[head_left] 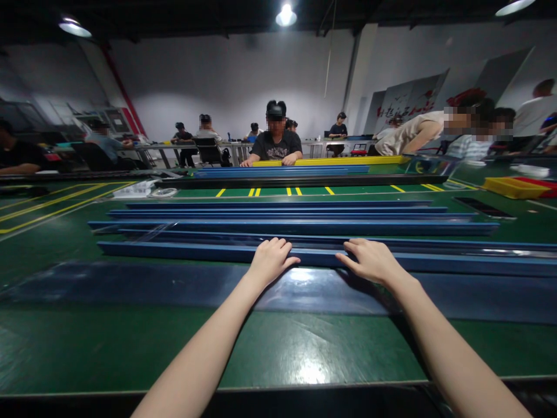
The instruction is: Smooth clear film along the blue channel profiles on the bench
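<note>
My left hand [270, 259] and my right hand [369, 259] both rest on the nearest long blue strip [174, 252], which lies across the green table [130, 342]. Each hand curls its fingers over the strip's far edge with the thumb on the near side. A dark glossy sheet [130, 284] lies flat just in front of that strip, under my wrists. Several more long blue strips [282, 223] lie in parallel rows behind the one I hold.
A person sits across the table with both hands on a stack of blue and yellow strips [304, 167]. Yellow and red trays [517, 186] stand at the far right. Other people sit at tables in the background and along both sides.
</note>
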